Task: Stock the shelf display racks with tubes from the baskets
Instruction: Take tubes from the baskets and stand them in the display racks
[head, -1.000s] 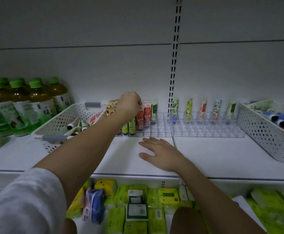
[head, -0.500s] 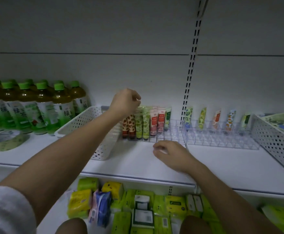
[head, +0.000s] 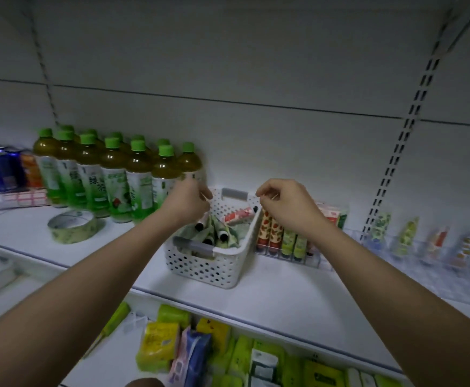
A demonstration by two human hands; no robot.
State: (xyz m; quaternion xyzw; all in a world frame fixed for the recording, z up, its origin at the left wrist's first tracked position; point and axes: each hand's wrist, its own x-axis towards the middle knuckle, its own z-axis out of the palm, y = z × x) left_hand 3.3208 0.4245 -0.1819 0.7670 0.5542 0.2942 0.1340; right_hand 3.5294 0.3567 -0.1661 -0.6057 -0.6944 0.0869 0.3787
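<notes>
Hands left (head: 188,201) and right (head: 285,203) hover over basket (head: 217,263), fingers curled, grip empty.

Both bare forearms reach forward and upward, roughly parallel. The left hand (head: 186,203) is raised with its fingers curled in, knuckles turned toward the right hand (head: 287,205), which hangs level with it and well apart, fingers likewise curled downward. Neither hand appears to hold anything, though blur hides the fingertips.
</notes>
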